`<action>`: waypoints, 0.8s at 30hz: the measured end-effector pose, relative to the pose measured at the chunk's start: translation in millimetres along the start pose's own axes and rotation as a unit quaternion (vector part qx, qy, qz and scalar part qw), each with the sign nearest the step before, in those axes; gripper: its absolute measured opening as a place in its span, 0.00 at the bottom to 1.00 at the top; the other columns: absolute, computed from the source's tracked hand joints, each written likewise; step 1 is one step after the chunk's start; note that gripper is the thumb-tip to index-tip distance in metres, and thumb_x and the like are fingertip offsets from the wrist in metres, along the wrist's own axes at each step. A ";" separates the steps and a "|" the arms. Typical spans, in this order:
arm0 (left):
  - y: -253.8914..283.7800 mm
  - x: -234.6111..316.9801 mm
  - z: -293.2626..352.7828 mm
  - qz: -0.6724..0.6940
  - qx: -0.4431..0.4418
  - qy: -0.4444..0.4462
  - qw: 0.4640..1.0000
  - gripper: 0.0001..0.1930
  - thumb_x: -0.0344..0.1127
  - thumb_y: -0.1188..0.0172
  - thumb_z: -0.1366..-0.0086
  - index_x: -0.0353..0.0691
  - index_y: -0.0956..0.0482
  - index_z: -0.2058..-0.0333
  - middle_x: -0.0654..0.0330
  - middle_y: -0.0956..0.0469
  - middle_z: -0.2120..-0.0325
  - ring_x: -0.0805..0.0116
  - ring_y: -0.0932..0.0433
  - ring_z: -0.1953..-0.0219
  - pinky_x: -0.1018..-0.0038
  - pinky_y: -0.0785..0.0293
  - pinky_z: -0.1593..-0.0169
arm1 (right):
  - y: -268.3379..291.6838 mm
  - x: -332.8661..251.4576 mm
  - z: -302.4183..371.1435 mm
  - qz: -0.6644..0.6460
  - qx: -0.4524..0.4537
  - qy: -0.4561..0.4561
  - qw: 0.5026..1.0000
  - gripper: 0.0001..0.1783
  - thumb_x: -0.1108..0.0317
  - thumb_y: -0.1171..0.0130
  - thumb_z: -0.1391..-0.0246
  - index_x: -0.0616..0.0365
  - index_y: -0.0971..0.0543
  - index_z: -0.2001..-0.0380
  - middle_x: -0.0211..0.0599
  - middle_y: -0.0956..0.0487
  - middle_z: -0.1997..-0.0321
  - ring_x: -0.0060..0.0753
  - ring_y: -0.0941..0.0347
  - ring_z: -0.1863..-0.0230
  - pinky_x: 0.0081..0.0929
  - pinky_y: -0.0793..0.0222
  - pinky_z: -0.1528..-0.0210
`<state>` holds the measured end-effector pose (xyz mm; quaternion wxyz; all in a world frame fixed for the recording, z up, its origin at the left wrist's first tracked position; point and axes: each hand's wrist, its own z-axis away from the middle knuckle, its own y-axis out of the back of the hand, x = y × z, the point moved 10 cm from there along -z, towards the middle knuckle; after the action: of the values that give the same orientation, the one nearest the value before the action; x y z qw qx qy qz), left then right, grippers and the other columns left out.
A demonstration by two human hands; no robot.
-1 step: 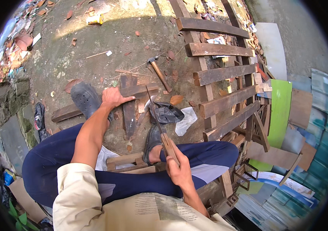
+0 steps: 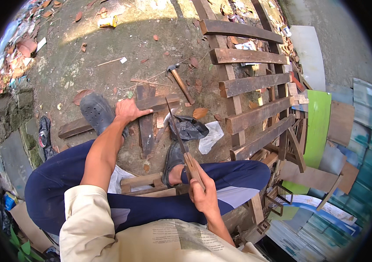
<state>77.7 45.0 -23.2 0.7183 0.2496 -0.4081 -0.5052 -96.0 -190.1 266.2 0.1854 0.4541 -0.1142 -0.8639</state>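
My left hand (image 2: pixel 127 110) presses down on a dark wooden plank (image 2: pixel 160 101), its thumb stretched along the top and its fingers curled over the far side. Under the plank lies a shorter wooden board (image 2: pixel 146 131), roughly crosswise. My left shoe (image 2: pixel 96 112), a grey clog, rests on the plank's left part. A handsaw is in my right hand (image 2: pixel 204 196), which is wrapped round its wooden handle (image 2: pixel 192 170). Its narrow blade (image 2: pixel 177 129) points away from me, with the tip across the plank's right end; whether the teeth touch the wood I cannot tell.
A hammer (image 2: pixel 180 84) lies beyond the plank. To the right stands a slatted wooden frame (image 2: pixel 256 83), with a green panel (image 2: pixel 317 131) and stacked sheets past it. A black plastic bag (image 2: pixel 190 128) and a clear one (image 2: pixel 211 137) lie by my right shoe (image 2: pixel 173 159).
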 end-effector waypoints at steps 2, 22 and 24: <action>-6.0 -1.6 8.2 -0.004 -0.018 -0.002 1.000 0.57 0.89 0.41 0.57 0.29 0.13 0.58 0.44 0.13 0.66 0.47 0.12 0.60 0.57 0.18 0.53 | -5.9 -11.9 -16.3 0.015 -0.002 -0.032 0.999 0.34 0.62 0.45 0.40 0.65 0.30 0.32 0.69 0.18 0.50 0.67 0.22 0.43 0.42 0.27 0.41; 3.2 7.9 5.2 -0.031 0.006 -0.006 0.999 0.56 0.86 0.39 0.54 0.26 0.15 0.57 0.41 0.13 0.64 0.45 0.13 0.59 0.57 0.18 0.52 | -28.8 -8.0 -121.3 0.061 -0.024 -0.081 0.995 0.35 0.58 0.45 0.40 0.71 0.29 0.35 0.72 0.19 0.54 0.67 0.19 0.50 0.46 0.26 0.44; 1.6 8.0 6.9 -0.039 0.026 -0.012 0.999 0.56 0.86 0.39 0.53 0.25 0.15 0.57 0.40 0.13 0.65 0.44 0.13 0.59 0.56 0.18 0.52 | -14.3 -6.6 -58.7 0.070 -0.018 -0.029 0.997 0.36 0.59 0.46 0.41 0.75 0.31 0.34 0.73 0.19 0.53 0.65 0.18 0.51 0.43 0.26 0.44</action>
<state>74.0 38.5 -15.6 0.6867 0.2780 -0.4196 -0.5246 -47.1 -176.1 232.9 0.2503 0.4163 -0.1360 -0.8634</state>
